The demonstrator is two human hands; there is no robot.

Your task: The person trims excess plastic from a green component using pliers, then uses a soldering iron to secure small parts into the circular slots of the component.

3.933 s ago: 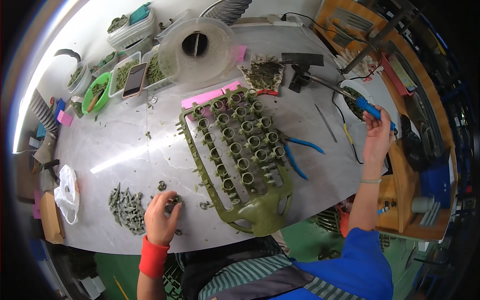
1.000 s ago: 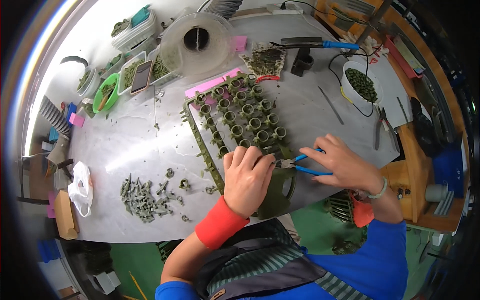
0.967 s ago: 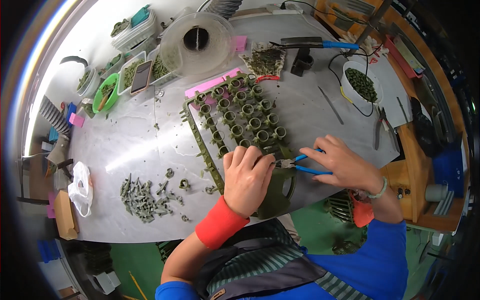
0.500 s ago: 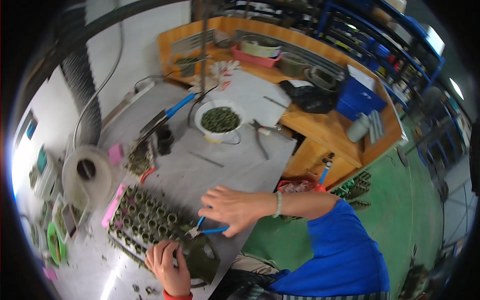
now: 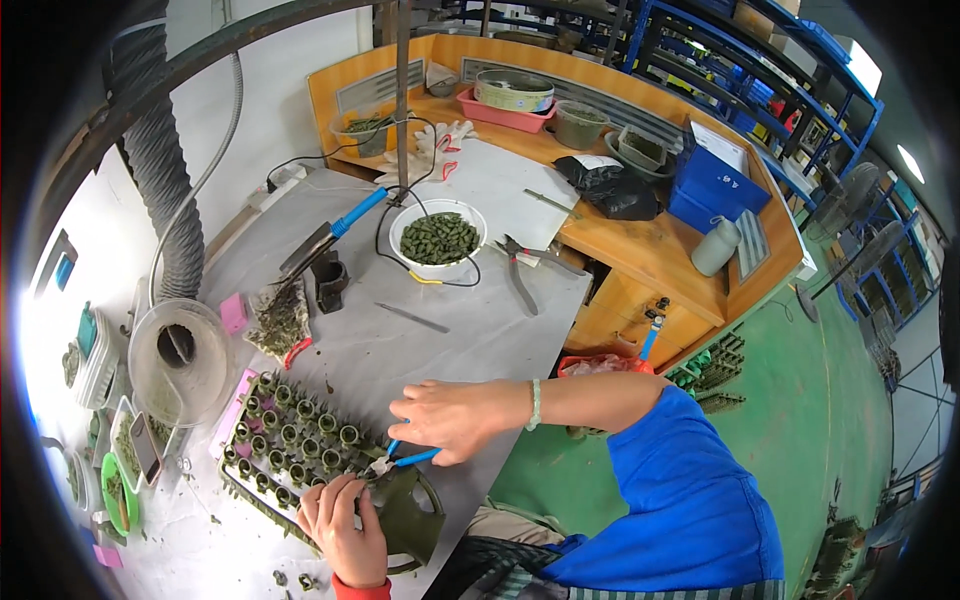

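Note:
My right hand [image 5: 450,417] is closed on the blue-handled cutting pliers [image 5: 407,459]. Their metal jaws meet the right edge of a dark green moulded panel [image 5: 290,440] with rows of ring-topped tubes. My left hand [image 5: 345,525] bends its fingers and thumb together at the panel's near right corner, just below the jaws; whatever lies between the fingertips is hidden. A flat dark green piece with a loop-like handle [image 5: 425,515] lies at the panel's right, by the table's edge.
Beyond the panel lie a thin metal rod [image 5: 412,318], a white bowl of green pieces [image 5: 440,238] and dark-handled pliers [image 5: 518,275]. A blue-handled hot tool [image 5: 335,232] with its cord rests at the left. A clear round container [image 5: 180,362] stands beside the panel.
The pliers and my right hand have shifted slightly to the left, and the handles look closer together. My left hand stays at the panel's corner. The view has sharpened.

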